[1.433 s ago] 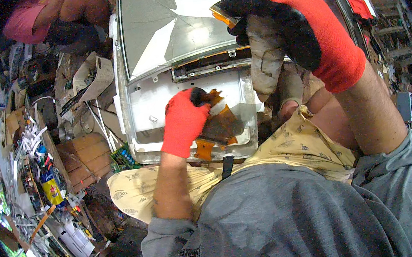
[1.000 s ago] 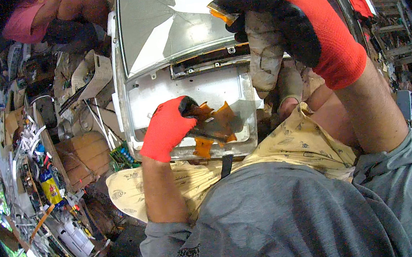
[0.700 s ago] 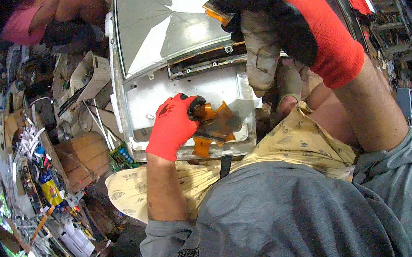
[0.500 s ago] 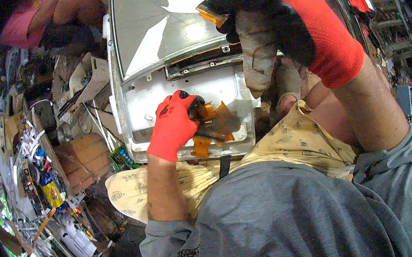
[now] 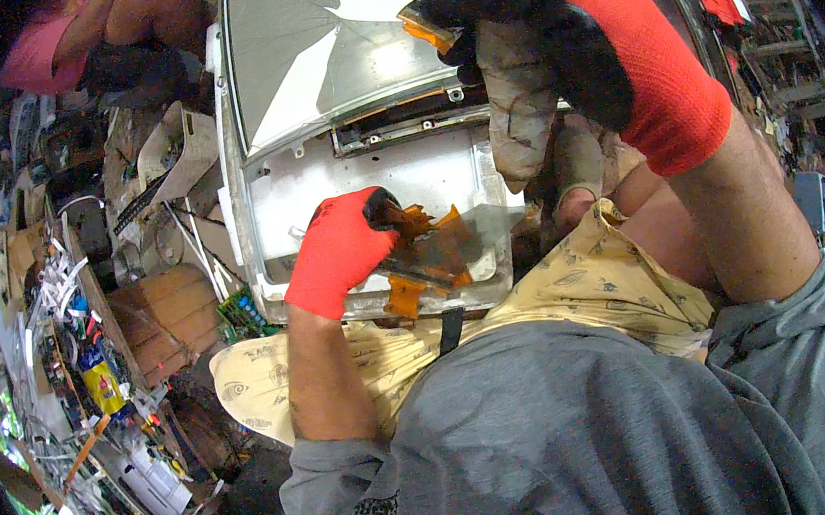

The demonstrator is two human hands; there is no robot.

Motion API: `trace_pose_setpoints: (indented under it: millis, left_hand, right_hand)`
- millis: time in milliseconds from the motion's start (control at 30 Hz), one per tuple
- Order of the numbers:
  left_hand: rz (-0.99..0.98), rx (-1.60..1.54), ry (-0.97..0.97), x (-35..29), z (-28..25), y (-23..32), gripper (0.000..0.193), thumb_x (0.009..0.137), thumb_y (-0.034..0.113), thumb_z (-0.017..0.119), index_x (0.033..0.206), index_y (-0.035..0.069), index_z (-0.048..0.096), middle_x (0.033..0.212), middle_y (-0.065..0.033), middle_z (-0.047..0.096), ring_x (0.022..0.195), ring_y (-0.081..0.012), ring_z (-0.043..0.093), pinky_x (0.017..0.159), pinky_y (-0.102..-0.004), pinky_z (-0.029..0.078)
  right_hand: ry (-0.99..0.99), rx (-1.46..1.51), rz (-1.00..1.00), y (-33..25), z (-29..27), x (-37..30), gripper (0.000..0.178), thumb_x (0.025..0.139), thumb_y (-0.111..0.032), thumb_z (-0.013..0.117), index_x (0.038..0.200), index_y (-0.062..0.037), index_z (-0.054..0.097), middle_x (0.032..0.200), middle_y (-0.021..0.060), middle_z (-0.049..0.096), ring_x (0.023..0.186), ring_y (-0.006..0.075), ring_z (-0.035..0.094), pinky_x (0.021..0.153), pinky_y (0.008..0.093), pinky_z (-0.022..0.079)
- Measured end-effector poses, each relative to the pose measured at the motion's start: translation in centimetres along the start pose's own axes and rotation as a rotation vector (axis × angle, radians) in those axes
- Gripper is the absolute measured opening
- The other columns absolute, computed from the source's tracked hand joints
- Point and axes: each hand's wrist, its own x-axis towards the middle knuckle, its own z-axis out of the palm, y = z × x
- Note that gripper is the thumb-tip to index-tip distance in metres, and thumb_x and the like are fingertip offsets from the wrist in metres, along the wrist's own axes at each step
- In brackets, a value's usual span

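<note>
A person's left hand holds the left end of film strips over the near part of a panel frame, with a screen lying across the far part. The right hand is at the screen's right side, a film piece in its grip. Left of the frame are a bin, farther off, and a circuit board, nearer; a second person is at far left.

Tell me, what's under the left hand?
The white panel shows around the left hand, and orange film pieces show to its right. What lies directly beneath the hand is covered.
</note>
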Motion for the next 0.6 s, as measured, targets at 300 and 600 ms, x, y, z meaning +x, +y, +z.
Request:
trace_pose_setpoints:
  millis: [300,600]
  left_hand:
    - [0.071,-0.246,0.087,-0.2,-2.4,-0.5,0.029,0.072,0.015,0.071,0.096,0.001,0.067,0.085,-0.0125,0.069,0.081,-0.0218,0.067,0.076,-0.0343,0.052]
    - [0.154,-0.503,0.359,-2.0,-5.1,-2.4,0.036,0.070,0.024,0.075,0.094,-0.001,0.068,0.082,-0.0107,0.070,0.073,-0.0189,0.064,0.070,-0.0355,0.051]
  right_hand:
    - [-0.042,0.013,-0.023,1.3,-1.8,2.0,0.027,0.088,-0.014,0.064,0.110,0.0008,0.061,0.096,0.0121,0.067,0.083,0.0193,0.064,0.076,0.0304,0.052]
    - [0.198,-0.108,-0.021,3.6,-2.9,2.4,0.011,0.093,-0.019,0.063,0.098,-0.0094,0.064,0.082,-0.0005,0.060,0.075,0.0095,0.056,0.068,0.0244,0.045]
